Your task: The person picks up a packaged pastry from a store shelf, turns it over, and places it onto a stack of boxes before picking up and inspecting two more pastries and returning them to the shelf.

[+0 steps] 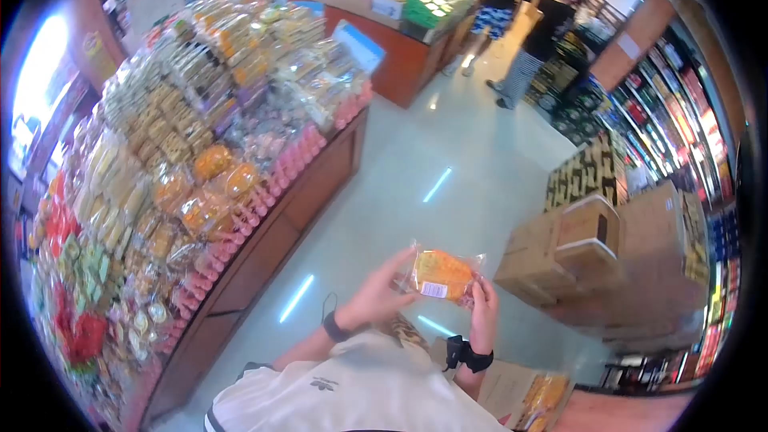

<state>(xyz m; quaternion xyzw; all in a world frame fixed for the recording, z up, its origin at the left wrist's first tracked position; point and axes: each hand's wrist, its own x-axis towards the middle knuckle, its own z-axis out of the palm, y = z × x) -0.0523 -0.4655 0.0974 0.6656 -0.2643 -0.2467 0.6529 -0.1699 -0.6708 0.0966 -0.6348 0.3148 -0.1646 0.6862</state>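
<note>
In front of my chest is a clear plastic packet (pixel 445 274) with an orange-yellow food item inside and a white barcode label on its lower part. My right hand (pixel 483 309) grips the packet by its right-hand edge, thumb on top. At the packet's left edge, my left hand (pixel 379 290) has its fingers stretched out and its thumb apart, fingertips right at the wrapper. A dark band circles each wrist.
On the left, a wooden display counter (pixel 294 220) bears heaps of wrapped foods, with similar orange packets (pixel 210 212) near its edge. Stacked cardboard boxes (pixel 520 246) stand to the right. Below them is an open carton (pixel 512 384). Two people (pixel 538 32) stand farther up the aisle.
</note>
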